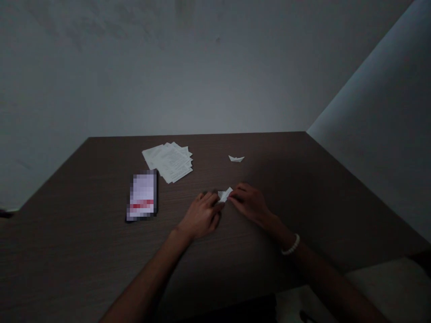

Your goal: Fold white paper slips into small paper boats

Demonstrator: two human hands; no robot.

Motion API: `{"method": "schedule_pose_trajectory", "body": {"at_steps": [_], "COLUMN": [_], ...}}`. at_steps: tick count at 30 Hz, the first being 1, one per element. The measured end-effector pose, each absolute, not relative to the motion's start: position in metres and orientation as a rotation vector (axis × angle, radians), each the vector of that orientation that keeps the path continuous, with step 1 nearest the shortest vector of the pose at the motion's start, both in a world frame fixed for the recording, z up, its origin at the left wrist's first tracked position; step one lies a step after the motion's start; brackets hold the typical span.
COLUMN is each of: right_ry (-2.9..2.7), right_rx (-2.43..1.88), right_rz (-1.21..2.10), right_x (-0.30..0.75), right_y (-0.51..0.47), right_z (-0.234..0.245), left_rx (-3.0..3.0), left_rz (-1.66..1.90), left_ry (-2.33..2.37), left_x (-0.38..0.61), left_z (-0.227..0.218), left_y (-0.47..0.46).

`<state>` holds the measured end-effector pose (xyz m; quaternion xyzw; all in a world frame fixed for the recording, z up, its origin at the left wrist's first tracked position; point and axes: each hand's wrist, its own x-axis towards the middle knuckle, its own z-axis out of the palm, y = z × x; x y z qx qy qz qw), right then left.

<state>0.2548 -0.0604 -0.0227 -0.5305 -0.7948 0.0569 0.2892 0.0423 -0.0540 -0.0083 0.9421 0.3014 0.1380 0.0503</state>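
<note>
A small folded piece of white paper (223,196) lies between my two hands, low over the brown table (101,255). My left hand (202,214) has its fingers closed on the paper's left side, covering part of it. At the right edge, the fingertips of my right hand (248,202) pinch the same paper. A white bead bracelet (291,246) circles my right wrist. Farther back, apart from both hands, sits a little folded paper boat (236,159).
Several overlapping printed sheets (170,160) are fanned out at the back left. In front of them lies a dark-edged phone-like device with a blurred bright screen (142,195). A grey wall (202,80) borders the table's far edge, and another wall (384,134) runs along the right.
</note>
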Motion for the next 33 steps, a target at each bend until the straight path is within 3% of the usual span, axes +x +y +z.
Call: {"method": "schedule_pose_trajectory", "body": {"at_steps": [33], "right_ry": [-1.962], "right_rx": [-1.522], "right_rz": [0.346], "right_x": [0.243], "right_y": [-0.057], "right_z": [-0.023], "left_rx": [2.843], "left_rz": [0.457], "left_ry": [0.937], "left_x": [0.040], "left_z": [-0.011], "left_y": [-0.052]}}
